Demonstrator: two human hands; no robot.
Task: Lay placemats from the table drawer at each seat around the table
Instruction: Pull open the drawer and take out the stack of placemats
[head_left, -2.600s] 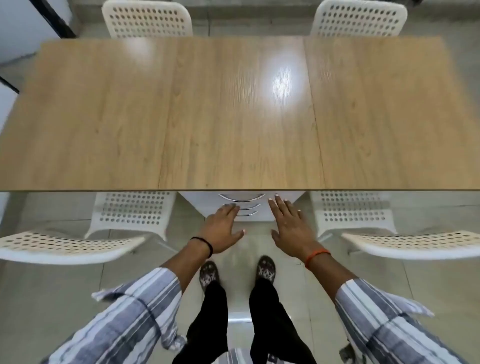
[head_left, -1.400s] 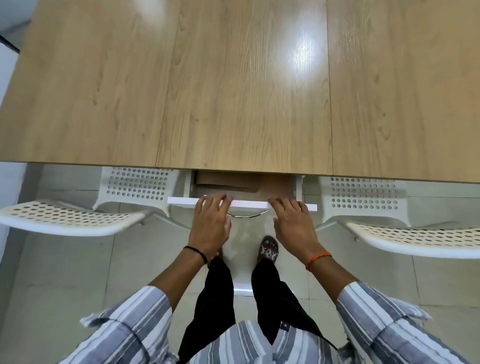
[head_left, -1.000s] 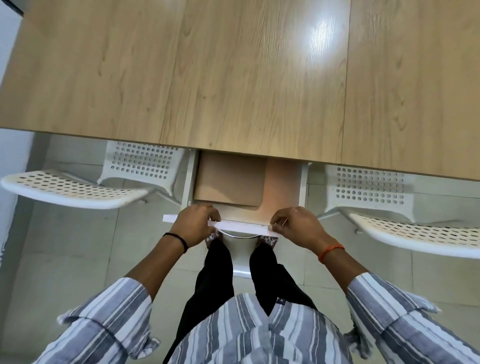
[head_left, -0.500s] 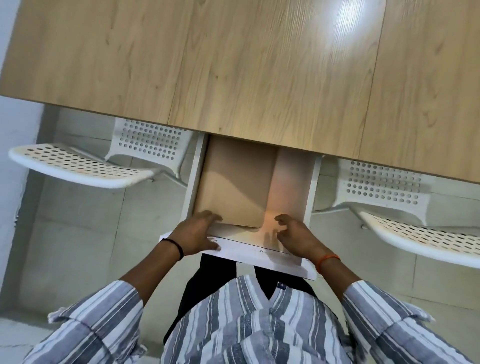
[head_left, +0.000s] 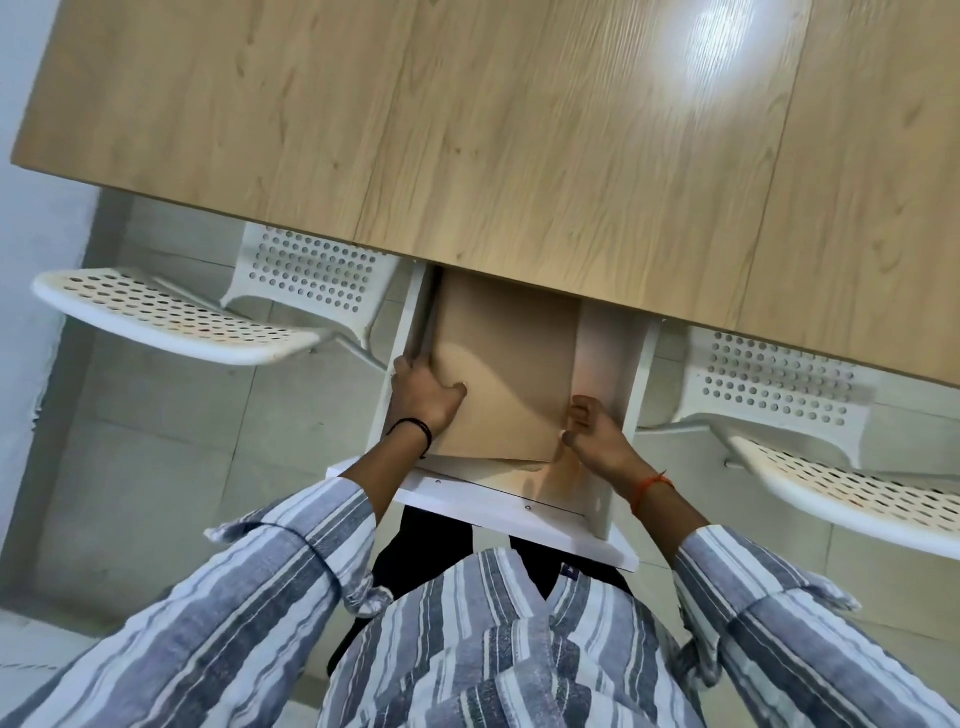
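Under the table's near edge: drawer now pulled open. Both hands moved off its front; left hand and right hand grip the placemats' side edges. Lifting out likely next.

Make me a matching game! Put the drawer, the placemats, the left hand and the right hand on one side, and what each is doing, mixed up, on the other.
Things:
1. drawer
2. placemats
3. left hand
4. right hand

States:
A. grips the stack's left edge
B. pulled open under the table
C. pinches the stack's right corner
D. tan, stacked inside the drawer

Pairs: 1-B, 2-D, 3-A, 4-C
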